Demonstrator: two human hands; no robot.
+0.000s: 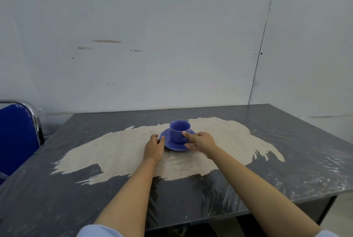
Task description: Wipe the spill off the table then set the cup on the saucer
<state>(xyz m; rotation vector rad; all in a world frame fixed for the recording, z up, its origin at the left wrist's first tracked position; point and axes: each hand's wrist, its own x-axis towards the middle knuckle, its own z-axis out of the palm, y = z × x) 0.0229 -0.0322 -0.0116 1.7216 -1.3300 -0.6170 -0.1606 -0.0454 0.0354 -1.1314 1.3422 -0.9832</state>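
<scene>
- Right hand (200, 140) is reaching to the cup (179, 130) from the right; the thumb is touching the cup's side near the rim and the fingers (189, 146) are curling low around its near-right side, so the hand is closing on the cup.
- Left hand (153, 148) is lying on the tabletop (286, 160) with its fingertips pressing on the saucer's left rim, steadying it; the hand is pinching nothing that can be seen.
- Cup is sitting upright on the saucer (172, 146), roughly centred, at the middle of the tabletop.
- Pale, dry-looking patch (114, 152) is spreading wide under and around the saucer; whether it is spill residue or worn surface cannot be told.
- No cloth is showing in the head view.
- Blue chair (17, 137) is standing off the left edge.
- Judgement: the seating step is finishing. For a good result, keep the saucer pinned, check that the cup's foot is sitting level in the well, then release the cup first and the saucer second.
</scene>
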